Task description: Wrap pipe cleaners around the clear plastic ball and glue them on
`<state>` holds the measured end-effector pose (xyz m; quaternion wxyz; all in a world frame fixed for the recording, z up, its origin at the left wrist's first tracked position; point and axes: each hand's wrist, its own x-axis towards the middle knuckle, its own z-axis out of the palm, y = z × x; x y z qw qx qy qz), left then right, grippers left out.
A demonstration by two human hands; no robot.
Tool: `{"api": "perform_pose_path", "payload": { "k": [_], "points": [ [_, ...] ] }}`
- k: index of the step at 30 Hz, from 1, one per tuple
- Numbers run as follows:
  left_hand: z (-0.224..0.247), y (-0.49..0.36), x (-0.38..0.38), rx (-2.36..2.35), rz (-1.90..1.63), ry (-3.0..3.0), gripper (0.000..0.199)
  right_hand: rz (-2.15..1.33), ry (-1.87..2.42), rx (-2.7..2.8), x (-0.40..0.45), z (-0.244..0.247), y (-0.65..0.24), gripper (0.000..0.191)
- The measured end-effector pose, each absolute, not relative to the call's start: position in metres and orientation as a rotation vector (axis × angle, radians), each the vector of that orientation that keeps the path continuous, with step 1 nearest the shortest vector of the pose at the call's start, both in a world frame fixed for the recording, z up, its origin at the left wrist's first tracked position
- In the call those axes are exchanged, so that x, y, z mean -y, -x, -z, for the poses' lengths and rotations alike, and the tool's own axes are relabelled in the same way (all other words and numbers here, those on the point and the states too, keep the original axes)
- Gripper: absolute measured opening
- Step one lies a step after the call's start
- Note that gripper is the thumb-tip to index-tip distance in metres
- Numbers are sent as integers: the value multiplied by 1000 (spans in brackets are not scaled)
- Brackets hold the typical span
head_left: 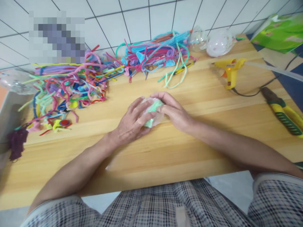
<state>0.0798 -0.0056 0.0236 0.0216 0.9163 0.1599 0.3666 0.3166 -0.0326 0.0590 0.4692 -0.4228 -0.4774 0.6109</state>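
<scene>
A clear, ball-like thing (159, 119) with a mint-green fuzzy piece (153, 108) at its upper side sits between my hands above the middle of the table. My left hand (132, 123) wraps round its left side, fingers bent over the green piece. From the right, my right hand (174, 110) holds it with thumb and fingers closed at its edge. My palms hide part of it, and whether the green piece lies in or on the clear thing cannot be told.
Piled pipe cleaners (71, 82) cover the back left of the table (142, 164), with more bundles (156, 50) behind. Clear balls (220, 43) stand at the back right, near a yellow glue gun (229, 69) with a cord. Pliers (281, 110) lie at the right edge.
</scene>
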Motion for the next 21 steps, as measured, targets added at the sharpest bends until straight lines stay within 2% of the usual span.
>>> {"api": "perform_pose_path", "payload": {
  "k": [4,7,13,21],
  "points": [
    [-24,-77,6,-529,-1125,-2873,58,-1560,986,1093,28,-53,-317,40],
    [-26,-76,6,-581,-1080,-2868,54,-1552,975,1047,24,-47,-318,37],
    [-20,-74,1,-631,-1172,-2777,64,-1253,1111,1051,9,-40,-326,19],
    [-8,-73,-5,-670,-1267,-2631,72,-1048,1353,1141,8,-64,-369,32]
  ]
}}
